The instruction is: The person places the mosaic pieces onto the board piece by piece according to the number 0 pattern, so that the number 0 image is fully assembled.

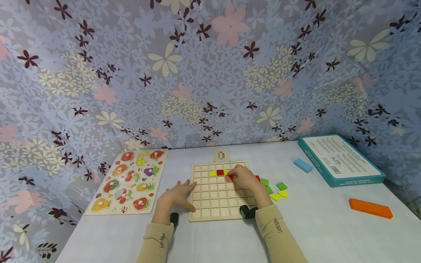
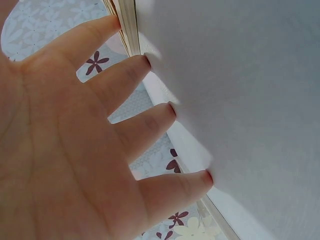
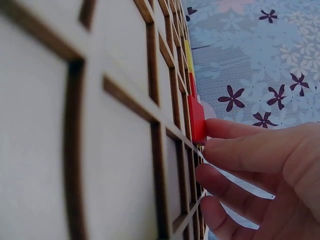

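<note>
The right hand (image 1: 242, 178) is pinching a red tile (image 3: 197, 119) at the board (image 1: 214, 201), just below a yellow tile (image 1: 226, 172). The left hand (image 1: 177, 195), fingers spread and holding nothing, is touching the board's left edge and the tabletop (image 1: 108, 237). Green tiles (image 1: 281, 186) are lying near the board's right side.

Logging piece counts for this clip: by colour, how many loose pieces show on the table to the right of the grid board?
Green pieces: 3
Yellow pieces: 2
Red piece, partly hidden by the right hand: 1
Total visible: 6
</note>
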